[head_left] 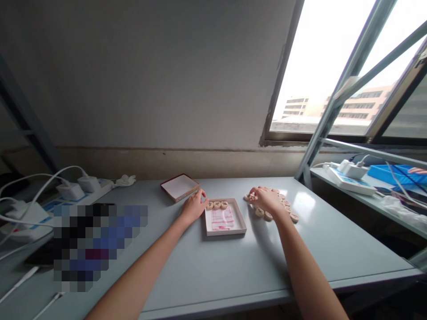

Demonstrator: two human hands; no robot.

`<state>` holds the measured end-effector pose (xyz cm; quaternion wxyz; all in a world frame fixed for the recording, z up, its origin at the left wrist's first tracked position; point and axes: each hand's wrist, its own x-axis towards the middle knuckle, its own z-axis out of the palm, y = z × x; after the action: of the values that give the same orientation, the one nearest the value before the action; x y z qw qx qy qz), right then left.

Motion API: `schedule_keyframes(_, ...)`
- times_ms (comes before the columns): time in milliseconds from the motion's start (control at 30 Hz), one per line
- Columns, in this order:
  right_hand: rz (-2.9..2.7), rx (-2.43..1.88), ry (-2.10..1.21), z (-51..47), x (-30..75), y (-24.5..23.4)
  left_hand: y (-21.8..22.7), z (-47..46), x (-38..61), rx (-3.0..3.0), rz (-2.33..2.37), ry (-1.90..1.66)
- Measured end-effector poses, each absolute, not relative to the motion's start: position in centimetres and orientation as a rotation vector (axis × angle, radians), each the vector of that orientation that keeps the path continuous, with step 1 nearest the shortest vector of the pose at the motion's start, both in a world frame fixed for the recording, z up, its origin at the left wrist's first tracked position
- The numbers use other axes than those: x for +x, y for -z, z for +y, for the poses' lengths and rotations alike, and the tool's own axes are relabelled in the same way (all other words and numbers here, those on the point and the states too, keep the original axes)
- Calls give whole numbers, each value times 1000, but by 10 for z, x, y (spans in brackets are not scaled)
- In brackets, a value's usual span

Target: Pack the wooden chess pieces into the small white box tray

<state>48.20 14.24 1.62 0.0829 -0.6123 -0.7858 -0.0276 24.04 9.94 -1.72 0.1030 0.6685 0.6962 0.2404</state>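
Note:
A shallow white box [209, 231] stands on the table, with three round wooden Chinese chess pieces [217, 205] in a row along its far side. On its floor lies a clear sheet with a red grid [223, 219]. My left hand [194, 208] is at the box's far left corner, fingers bent against its rim. To the right of the box, my right hand [266, 200] is over a loose group of Chinese chess pieces [268, 216]. Its fingers are curled down at a piece on the group's left side, and the hand partly hides the pieces.
The box's lid [180, 186] lies upturned behind my left hand. Power strips [96, 186] with white chargers and cables are at the left, beside a blurred-out patch. A metal frame post [330, 120] rises at the right, with a blue tray [393, 174] beyond it.

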Motion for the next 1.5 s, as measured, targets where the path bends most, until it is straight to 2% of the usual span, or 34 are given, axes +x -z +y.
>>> schedule_keyframes(367, -2394, -1741, 105, 144, 479, -10, 17, 100, 238, 1935, 2000, -735)
schedule_keyframes(667, -2457, -1282, -316, 136, 468, -25, 17, 98, 240, 1903, 1970, -780)
schedule_keyframes(1133, -2639, -1266, -119, 136, 453, -11, 23, 101, 241, 1984, 1931, -838)
schedule_keyframes(1400, -2539, -1297, -91, 134, 453, -17, 20, 98, 243, 1930, 2086, -790)
schedule_keyframes(1500, -2405, -1468, -22, 138, 467, -22, 18, 96, 242, 1886, 2139, -785)
